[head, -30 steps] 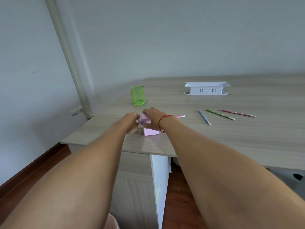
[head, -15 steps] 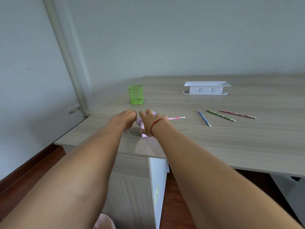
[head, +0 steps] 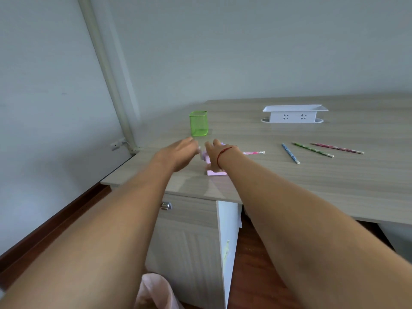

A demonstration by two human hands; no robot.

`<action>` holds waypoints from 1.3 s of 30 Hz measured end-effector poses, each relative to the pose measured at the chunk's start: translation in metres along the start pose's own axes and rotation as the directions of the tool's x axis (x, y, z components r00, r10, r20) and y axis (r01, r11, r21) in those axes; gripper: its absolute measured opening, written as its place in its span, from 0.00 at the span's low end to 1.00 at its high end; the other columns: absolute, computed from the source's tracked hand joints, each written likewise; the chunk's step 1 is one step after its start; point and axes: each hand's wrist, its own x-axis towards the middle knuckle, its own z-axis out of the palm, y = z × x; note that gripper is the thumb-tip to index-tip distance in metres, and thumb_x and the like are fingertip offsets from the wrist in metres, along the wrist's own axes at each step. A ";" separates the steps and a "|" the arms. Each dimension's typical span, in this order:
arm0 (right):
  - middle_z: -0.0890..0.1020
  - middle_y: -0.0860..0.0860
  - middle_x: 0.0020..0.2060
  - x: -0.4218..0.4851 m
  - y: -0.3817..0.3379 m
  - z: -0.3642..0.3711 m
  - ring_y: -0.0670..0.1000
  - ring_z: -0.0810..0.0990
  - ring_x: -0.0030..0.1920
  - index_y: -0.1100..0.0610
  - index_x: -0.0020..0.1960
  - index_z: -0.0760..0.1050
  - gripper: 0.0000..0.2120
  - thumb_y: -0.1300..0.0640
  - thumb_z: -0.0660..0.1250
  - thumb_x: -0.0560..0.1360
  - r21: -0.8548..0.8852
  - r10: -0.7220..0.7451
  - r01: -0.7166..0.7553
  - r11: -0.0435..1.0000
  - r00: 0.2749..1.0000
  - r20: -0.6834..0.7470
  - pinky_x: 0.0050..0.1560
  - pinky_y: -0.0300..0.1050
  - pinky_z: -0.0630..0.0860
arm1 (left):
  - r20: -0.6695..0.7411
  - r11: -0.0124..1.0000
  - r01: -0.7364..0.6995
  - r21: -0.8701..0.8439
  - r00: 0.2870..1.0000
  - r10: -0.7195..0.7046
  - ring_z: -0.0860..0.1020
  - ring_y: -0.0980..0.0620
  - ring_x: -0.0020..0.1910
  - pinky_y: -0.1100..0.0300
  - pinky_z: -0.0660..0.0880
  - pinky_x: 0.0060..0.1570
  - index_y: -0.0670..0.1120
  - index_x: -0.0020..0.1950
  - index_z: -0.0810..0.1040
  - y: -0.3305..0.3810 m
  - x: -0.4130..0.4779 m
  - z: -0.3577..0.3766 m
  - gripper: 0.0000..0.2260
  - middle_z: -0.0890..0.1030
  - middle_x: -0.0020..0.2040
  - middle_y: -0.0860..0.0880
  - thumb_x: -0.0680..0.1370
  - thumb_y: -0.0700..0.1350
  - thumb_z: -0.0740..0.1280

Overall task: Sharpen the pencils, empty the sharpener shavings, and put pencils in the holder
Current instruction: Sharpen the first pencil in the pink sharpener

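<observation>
The small pink box-shaped pencil sharpener (head: 215, 173) stands near the front left corner of the pale wood-grain table (head: 289, 186), with a pink patterned pencil (head: 254, 152) poking out of its right side and lying level along the table. The right hand (head: 215, 152) covers the sharpener from above, its grip clamped on the body with the thumb down the near face. The left hand (head: 178, 153) sits just beside the sharpener's left end, apparently at a crank there, but it is blurred and I cannot tell whether its grip is closed on anything. The step in hand looks like sharpening this first pencil. To do it well, the right hand should press the body flat so it does not skid or tip, the pencil should stay straight in its hole, and the turning should be even, not jerky. A blue pencil (head: 290, 153), a green pencil (head: 313, 149) and a red patterned pencil (head: 337, 148) wait well apart to the right; the green mesh square holder (head: 198, 123) stands just behind the hands.
</observation>
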 end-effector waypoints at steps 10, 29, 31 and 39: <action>0.63 0.54 0.69 -0.001 0.001 0.012 0.61 0.69 0.68 0.54 0.72 0.58 0.30 0.47 0.64 0.74 -0.002 -0.040 0.040 0.999 0.996 -0.077 0.64 0.61 0.71 | 0.025 1.000 -0.013 -0.019 1.000 0.014 0.78 0.37 0.51 0.53 0.70 0.45 0.40 0.53 0.79 0.002 -0.026 0.029 0.11 0.80 0.51 0.38 0.81 0.43 0.58; 0.68 0.56 0.66 -0.005 0.005 0.016 0.60 0.73 0.65 0.57 0.69 0.63 0.22 0.46 0.55 0.79 0.007 -0.125 0.132 0.991 0.955 -0.267 0.59 0.53 0.71 | 0.146 0.993 -0.075 0.090 0.987 0.062 0.78 0.40 0.53 0.54 0.72 0.46 0.43 0.56 0.76 -0.014 0.022 0.055 0.11 0.80 0.54 0.40 0.80 0.44 0.57; 0.69 0.56 0.65 -0.004 0.005 0.017 0.60 0.73 0.64 0.57 0.68 0.63 0.21 0.47 0.56 0.79 -0.011 -0.115 0.116 0.993 0.958 -0.263 0.58 0.52 0.71 | 0.100 0.982 -0.106 0.155 0.991 0.091 0.79 0.40 0.52 0.53 0.73 0.44 0.43 0.53 0.77 -0.020 0.035 0.046 0.09 0.80 0.53 0.41 0.79 0.43 0.59; 0.66 0.55 0.67 0.004 0.003 0.010 0.58 0.71 0.67 0.56 0.71 0.59 0.25 0.47 0.57 0.78 -0.032 -0.057 0.052 0.998 0.985 -0.163 0.63 0.55 0.71 | -0.129 0.984 -0.126 0.128 0.981 0.143 0.74 0.40 0.59 0.49 0.72 0.49 0.42 0.53 0.76 -0.021 0.039 0.021 0.12 0.76 0.55 0.41 0.82 0.44 0.54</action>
